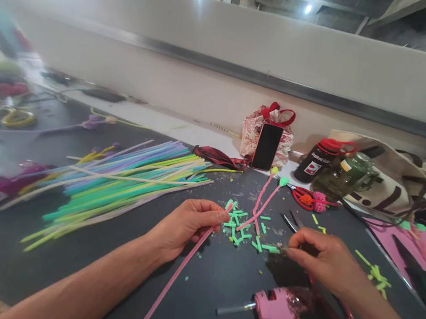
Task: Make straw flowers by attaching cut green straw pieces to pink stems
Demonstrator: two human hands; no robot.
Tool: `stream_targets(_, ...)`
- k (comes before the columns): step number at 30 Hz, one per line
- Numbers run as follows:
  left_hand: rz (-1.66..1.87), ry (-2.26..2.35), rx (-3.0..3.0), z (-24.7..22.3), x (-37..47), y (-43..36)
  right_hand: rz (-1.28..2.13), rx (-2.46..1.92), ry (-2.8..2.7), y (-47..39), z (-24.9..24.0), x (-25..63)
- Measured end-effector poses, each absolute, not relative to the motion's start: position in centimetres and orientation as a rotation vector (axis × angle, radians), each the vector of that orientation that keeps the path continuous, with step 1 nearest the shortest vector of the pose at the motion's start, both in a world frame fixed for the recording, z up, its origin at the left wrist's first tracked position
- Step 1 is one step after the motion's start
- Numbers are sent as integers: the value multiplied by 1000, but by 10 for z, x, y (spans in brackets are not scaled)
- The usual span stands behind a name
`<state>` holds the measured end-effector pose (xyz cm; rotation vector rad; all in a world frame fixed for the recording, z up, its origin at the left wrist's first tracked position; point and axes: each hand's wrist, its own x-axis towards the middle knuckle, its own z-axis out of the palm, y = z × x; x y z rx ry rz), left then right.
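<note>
My left hand (190, 226) pinches a long pink pipe cleaner (181, 270) near its upper end; its rest slants down to the bottom edge of the view. The fingers of my right hand (317, 254) are pressed together low over the table, beside the end of a mint-green cut piece (271, 249). What they hold, if anything, I cannot make out. Behind that hand, metal blade tips (288, 223) stick out, and a red handle (348, 313) shows below. Short green pipe cleaner pieces (239, 234) and two pink stems (269, 198) with yellow and green tips lie between my hands.
A pink glue gun (277, 318) lies in front. To the left is a bundle of coloured pipe cleaners (124, 183). A phone (267, 146) leans on a patterned pouch (249, 133). A black bottle (315, 162), a green bottle (343, 175) and red-handled scissors (298, 195) are at the back right.
</note>
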<state>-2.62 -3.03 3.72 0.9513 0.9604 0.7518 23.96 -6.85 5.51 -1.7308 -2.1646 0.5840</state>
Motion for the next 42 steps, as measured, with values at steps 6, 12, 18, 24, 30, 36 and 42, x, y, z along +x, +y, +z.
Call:
stream_targets(6, 753, 958, 953, 34, -25, -30, 476, -1641, -2381, -65, 44, 230)
stream_targets(12, 755, 948, 950, 33, -25, -30, 369, -1537, -2598, -55, 36, 216)
stream_targets(18, 752, 964, 938, 34, -25, -30, 96, -1672, -2715, -33, 31, 196)
stream_targets(24, 757, 949, 954, 34, -28, -29, -17, -1739, -2690, -8, 28, 188)
stream_targets(30, 746, 932, 936, 37, -29, -30, 32, -1681, -2678, -6, 31, 193)
stream_targets(36, 738, 910, 931, 39, -28, -32, 122, -1550, -2693, -7, 29, 185)
stream_targets(42, 749, 914, 928, 37, -27, -31, 131, -1542, -2697, -6, 23, 182)
